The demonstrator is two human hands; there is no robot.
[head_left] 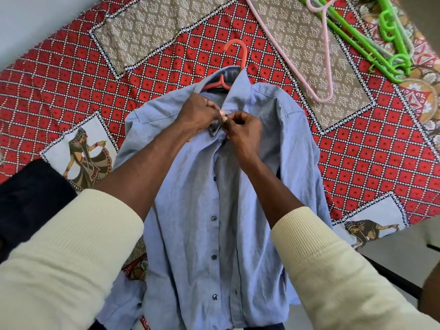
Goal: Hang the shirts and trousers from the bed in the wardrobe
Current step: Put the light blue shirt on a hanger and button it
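Fingers (pixel 234 115) on shirt (pixel 190 210) top btn

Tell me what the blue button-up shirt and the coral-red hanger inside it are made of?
The blue button-up shirt looks like woven cotton or a cotton blend, matte: it creases softly and has no shine. The coral-red hanger looks like moulded plastic: smooth, evenly coloured, with a slightly glossy hook. Neither can be told for sure from looks alone.
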